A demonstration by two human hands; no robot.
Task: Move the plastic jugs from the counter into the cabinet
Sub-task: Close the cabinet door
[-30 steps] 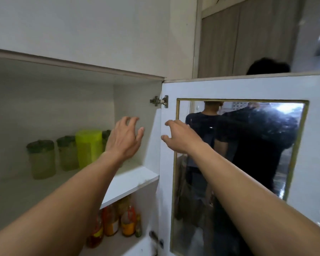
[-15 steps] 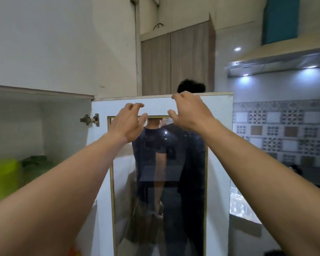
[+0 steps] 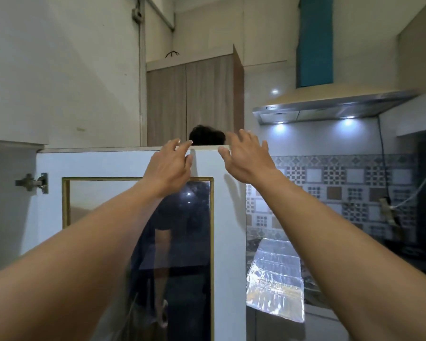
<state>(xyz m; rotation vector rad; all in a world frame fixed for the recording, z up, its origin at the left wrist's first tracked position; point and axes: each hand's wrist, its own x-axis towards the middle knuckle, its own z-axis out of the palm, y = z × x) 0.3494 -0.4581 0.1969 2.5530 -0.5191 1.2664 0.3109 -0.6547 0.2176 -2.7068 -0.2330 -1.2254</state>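
Note:
No plastic jug shows in this view. The white cabinet door (image 3: 229,217) with a gold-framed glass pane stands open in front of me, and only a sliver of the cabinet's inside (image 3: 8,217) is visible at the far left. Both my arms are raised to the door's top edge. My left hand (image 3: 169,166) has its fingertips on that edge, fingers loosely apart. My right hand (image 3: 246,156) is spread at the door's upper right corner, its fingers reaching above the edge and its thumb on the front. Neither hand holds anything.
A metal hinge (image 3: 32,183) joins door and cabinet at left. Another person's head (image 3: 207,135) shows just behind the door's top. A range hood (image 3: 330,107) with lights on hangs at right over a tiled backsplash (image 3: 342,193). Foil-covered surface (image 3: 273,279) lies below.
The view has swung right, away from the shelf of green jars. Both hands have come out of the cabinet opening and risen to the door's top edge.

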